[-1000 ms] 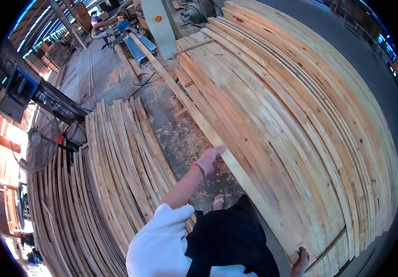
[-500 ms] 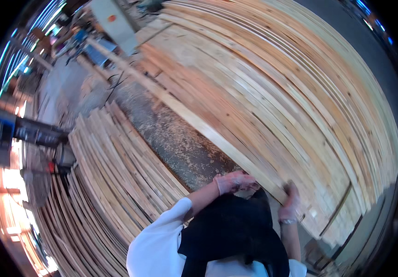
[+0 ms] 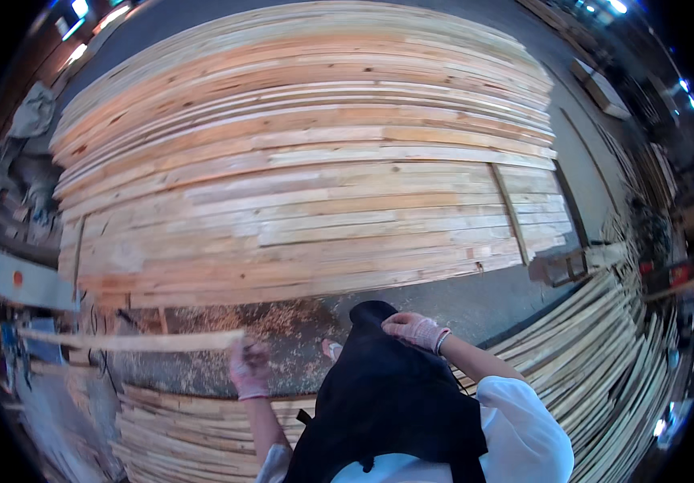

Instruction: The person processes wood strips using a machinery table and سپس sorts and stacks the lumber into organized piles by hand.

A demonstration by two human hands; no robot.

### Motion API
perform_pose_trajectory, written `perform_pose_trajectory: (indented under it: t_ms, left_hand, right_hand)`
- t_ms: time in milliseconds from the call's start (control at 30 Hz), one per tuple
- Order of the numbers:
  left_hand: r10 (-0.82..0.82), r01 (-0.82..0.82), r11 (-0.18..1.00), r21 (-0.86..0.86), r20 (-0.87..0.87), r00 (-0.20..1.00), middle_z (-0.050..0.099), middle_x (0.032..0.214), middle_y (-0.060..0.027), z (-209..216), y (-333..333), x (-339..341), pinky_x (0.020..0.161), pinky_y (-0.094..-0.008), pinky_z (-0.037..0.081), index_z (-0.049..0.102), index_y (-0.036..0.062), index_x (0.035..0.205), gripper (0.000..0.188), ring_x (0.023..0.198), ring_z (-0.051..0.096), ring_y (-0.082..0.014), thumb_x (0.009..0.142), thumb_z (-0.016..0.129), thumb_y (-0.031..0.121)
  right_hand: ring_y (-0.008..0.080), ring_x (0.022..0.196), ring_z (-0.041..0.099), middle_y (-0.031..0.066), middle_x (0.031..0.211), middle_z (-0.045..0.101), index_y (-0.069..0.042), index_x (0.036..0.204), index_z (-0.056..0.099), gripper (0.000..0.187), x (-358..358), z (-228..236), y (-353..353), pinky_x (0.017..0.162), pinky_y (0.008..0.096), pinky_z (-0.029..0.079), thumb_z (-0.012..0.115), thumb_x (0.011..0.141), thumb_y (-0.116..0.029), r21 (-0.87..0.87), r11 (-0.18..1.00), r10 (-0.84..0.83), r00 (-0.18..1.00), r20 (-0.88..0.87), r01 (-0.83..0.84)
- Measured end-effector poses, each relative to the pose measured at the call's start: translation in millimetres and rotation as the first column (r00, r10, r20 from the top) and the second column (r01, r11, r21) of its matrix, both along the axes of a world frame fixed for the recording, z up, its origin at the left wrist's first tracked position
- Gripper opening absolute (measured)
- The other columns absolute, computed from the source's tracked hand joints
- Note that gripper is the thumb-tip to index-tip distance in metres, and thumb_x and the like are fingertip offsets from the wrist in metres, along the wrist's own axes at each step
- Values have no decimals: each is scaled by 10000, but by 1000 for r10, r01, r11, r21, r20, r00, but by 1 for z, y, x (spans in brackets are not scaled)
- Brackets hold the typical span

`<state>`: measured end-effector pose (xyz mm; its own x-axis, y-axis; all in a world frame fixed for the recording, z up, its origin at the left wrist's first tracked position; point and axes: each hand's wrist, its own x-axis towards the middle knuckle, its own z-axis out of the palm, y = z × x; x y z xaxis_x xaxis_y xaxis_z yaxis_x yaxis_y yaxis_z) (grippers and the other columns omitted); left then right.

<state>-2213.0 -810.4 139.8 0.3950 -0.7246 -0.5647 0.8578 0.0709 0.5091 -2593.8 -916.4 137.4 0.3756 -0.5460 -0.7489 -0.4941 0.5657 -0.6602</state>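
A long pale wooden strip (image 3: 146,341) stretches leftward over the sawdust-strewn floor, its far end by the machinery at the left. My left hand (image 3: 249,372), in a light stained glove, is closed at the strip's near end; the fingers are slightly blurred. In front of my black apron (image 3: 391,394), my right hand (image 3: 416,331) has its gloved fingers curled together at the cloth's upper edge. Whether anything is between them is hidden.
A broad stack of wooden boards (image 3: 339,209) fills the space ahead. More strips lie in piles at the lower left (image 3: 182,427) and right (image 3: 580,346). A pale cabinet (image 3: 25,278) with a red button stands at the left. Sawdust (image 3: 282,318) covers the floor.
My view has swung right. The strip, earlier between both hands along the stack, now lies to my left with only my left hand at its end. My right hand has come to the apron.
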Motion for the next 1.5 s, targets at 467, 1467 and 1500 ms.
perform_pose_trajectory:
  t_ms: [467, 1467, 1500]
  left_hand:
    - [381, -373, 918, 134, -36, 924, 625, 734, -38, -8, 53, -26, 724, -406, 527, 624, 95, 783, 88, 703, 614, -196, 800, 612, 180]
    - [29, -3, 998, 67, -398, 917, 634, 978, -132, -114, -81, -105, 777, -455, 530, 543, 50, 1087, 254, 851, 627, -295, 908, 576, 228]
    - [45, -18, 997, 74, -375, 926, 634, 985, -137, -111, -71, -99, 782, -463, 531, 544, 45, 1089, 256, 853, 630, -301, 909, 577, 223]
  right_hand:
    - [226, 1090, 552, 73, 1284, 527, -102, 1194, 555, 403, -46, -15, -354, 854, 377, 452, 472, 887, -349, -315, 562, -73, 333, -940, -765]
    - [269, 1030, 591, 185, 1206, 568, 23, 1229, 520, 567, -95, 2, 0, 925, 354, 426, 698, 732, -186, 227, 921, 375, 878, -297, -317]
    - [270, 1025, 592, 183, 1196, 572, 15, 1224, 523, 567, -91, 8, 11, 920, 357, 429, 701, 729, -195, 196, 918, 394, 857, -334, -345]
